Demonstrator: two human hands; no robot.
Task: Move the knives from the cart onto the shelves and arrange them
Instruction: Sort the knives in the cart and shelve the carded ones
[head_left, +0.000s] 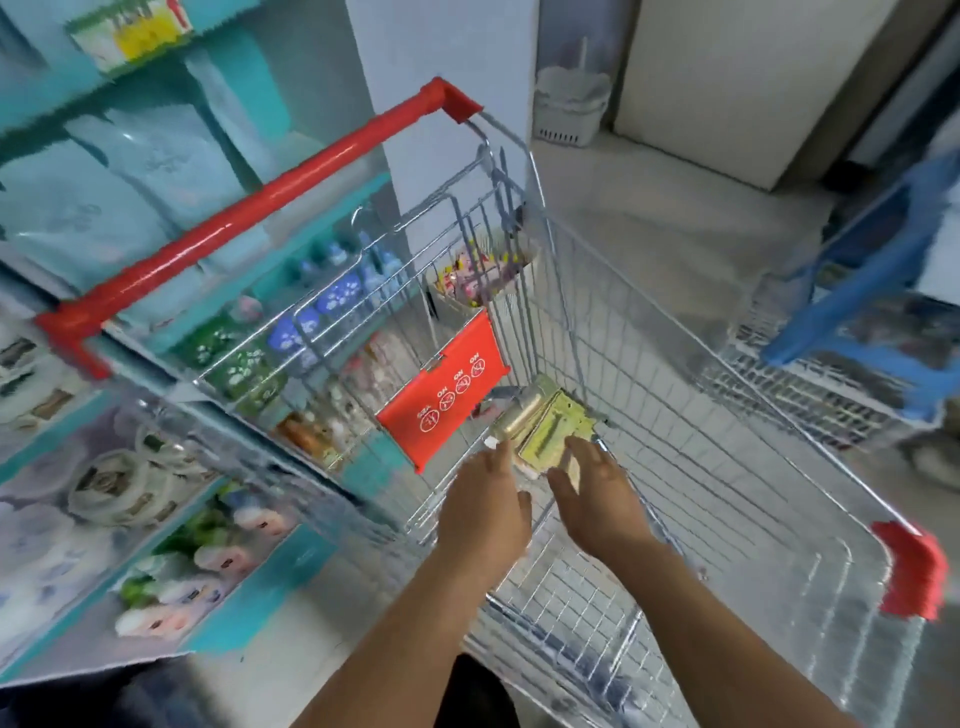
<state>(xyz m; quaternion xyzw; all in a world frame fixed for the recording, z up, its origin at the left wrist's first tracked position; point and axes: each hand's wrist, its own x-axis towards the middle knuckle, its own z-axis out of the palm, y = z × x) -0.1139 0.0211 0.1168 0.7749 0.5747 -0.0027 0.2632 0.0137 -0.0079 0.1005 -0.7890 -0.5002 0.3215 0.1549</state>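
the packaged knives (545, 431), yellow-green cards, lie on the floor of the cart (727, 467) at frame centre, long axis running from lower left up to upper right. both hands reach in just below them: the left hand (485, 512) and right hand (597, 499) flank the near end, fingers spread and relaxed, holding nothing. the shelves (156, 312) fill the left of the frame.

Both forearms (727, 639) bare, no sleeves; dark clothing (478, 696) below.
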